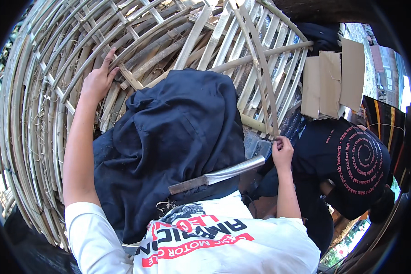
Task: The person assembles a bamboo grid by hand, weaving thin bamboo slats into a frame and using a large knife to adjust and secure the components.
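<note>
Latticework of split bamboo (29, 91) fills the left and top of the view, curved laths crossed by lighter slats. On that side the crossings sit close together, so the weaving there looks well advanced. Toward the upper right is a flatter slatted section (255, 68), its pale laths running roughly side by side with visible gaps and few cross members; this part seems less finished, and the work as a whole looks partway along. Whether the crossings are tied cannot be made out.

Dark cloth (182, 123) lies bunched over the person's lap, against the lattice. Beside it on the right, a co-worker in black (360, 160) bends low, next to an open cardboard box (329, 84). One long thin strip (268, 77) slants down across the slatted section; its lower end appears unfastened, so placing it seems left to do. On the cloth rests a long metal tool (217, 176), set aside.

Left hand (98, 81) is spread on the lattice, index finger and thumb apart; how hard it presses cannot be told. Right hand (282, 148) pinches the strip's lower end between thumb and fingers.
</note>
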A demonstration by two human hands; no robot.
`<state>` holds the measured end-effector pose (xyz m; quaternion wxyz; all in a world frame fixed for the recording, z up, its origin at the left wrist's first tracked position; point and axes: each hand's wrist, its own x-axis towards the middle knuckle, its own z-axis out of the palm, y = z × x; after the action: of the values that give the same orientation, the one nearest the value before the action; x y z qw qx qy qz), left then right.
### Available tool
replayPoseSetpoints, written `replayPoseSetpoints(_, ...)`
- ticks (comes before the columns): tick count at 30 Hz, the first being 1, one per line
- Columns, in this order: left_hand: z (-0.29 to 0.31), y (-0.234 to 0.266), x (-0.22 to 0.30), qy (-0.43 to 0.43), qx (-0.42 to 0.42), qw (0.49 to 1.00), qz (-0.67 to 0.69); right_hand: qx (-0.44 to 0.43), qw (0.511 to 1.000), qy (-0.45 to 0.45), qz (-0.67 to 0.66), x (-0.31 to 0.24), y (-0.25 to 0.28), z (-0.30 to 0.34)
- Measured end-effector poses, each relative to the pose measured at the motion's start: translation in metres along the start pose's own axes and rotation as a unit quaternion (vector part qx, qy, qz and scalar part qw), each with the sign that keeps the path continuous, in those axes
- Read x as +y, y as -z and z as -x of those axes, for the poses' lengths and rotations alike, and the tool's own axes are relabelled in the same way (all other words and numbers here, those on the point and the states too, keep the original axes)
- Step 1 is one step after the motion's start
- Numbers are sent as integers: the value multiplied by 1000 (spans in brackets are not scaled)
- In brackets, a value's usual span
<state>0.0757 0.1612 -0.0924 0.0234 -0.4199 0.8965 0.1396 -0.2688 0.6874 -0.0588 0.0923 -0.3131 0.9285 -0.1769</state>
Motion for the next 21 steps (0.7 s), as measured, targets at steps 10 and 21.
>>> replayPoseSetpoints(10, 7, 6, -3, 17, 10, 998, -54, -193, 961, 37, 196, -10, -36, 20)
replayPoseSetpoints(21, 12, 25, 10, 43, -52, 993, -93, -163, 973, 80, 140, -4, -43, 25)
